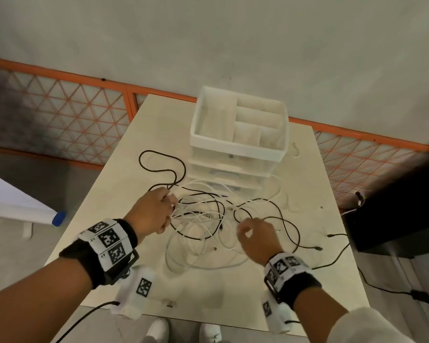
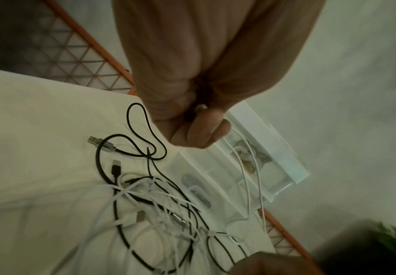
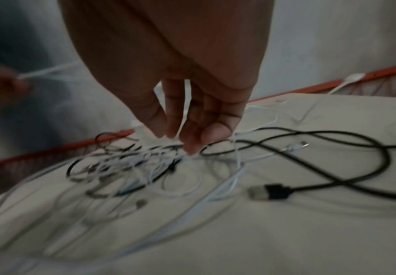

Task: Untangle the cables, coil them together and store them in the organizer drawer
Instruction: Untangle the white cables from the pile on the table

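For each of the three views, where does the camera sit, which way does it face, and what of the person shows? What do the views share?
Head: looks forward and down at the table, the organizer and the cables; both forearms, left hand and right hand show.
Left wrist: looks along the left hand, curled round white cables, at the tangle and organizer.
Right wrist: looks along the right hand, fingers pointing down over the tangle; the left hand shows blurred at left.
Shared: all three show the cables and the table.

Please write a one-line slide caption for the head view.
Left hand grips white cables from the tangle; right hand hovers above.
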`<action>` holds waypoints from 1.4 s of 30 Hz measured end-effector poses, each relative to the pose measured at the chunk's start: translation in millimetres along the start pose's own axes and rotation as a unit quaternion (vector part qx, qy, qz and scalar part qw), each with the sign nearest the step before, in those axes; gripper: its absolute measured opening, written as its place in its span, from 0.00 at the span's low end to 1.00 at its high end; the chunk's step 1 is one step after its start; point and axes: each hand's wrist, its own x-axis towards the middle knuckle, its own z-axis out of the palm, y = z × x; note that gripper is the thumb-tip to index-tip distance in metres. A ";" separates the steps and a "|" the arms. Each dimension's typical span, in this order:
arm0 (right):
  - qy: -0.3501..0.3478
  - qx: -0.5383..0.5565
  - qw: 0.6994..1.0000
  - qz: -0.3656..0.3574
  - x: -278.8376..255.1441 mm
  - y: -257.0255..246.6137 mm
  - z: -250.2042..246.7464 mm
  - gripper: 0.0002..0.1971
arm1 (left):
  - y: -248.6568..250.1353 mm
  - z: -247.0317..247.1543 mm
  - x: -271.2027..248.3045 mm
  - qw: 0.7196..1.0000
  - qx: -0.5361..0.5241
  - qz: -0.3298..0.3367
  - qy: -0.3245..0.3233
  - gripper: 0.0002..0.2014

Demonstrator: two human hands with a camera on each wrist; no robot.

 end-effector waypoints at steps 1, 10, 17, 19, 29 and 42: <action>-0.038 -0.006 0.999 -0.002 -1.0 -2.4 12.6 0.09 | 2.4 1.5 -1.5 1.000 -0.009 0.006 -0.006 0.10; -0.041 -0.012 0.999 0.028 -0.7 -39.8 20.5 0.08 | 17.9 -15.7 -4.6 0.995 -0.080 0.042 -0.030 0.15; 0.108 0.282 0.950 -0.082 -20.6 -106.8 -96.6 0.07 | 38.8 -33.8 -2.2 0.983 -0.156 0.085 -0.045 0.13; 0.097 0.281 0.950 -0.102 -27.9 -116.2 -105.3 0.07 | 49.9 -28.2 -3.6 0.978 -0.147 0.118 -0.089 0.12; 0.146 0.143 0.971 -0.123 -24.0 -108.6 -120.8 0.10 | 72.3 7.1 -13.3 0.966 -0.135 0.100 -0.194 0.13; 0.048 0.157 0.985 0.044 -6.6 -10.8 -91.8 0.14 | 95.4 26.0 -33.5 0.957 -0.200 0.208 -0.038 0.19</action>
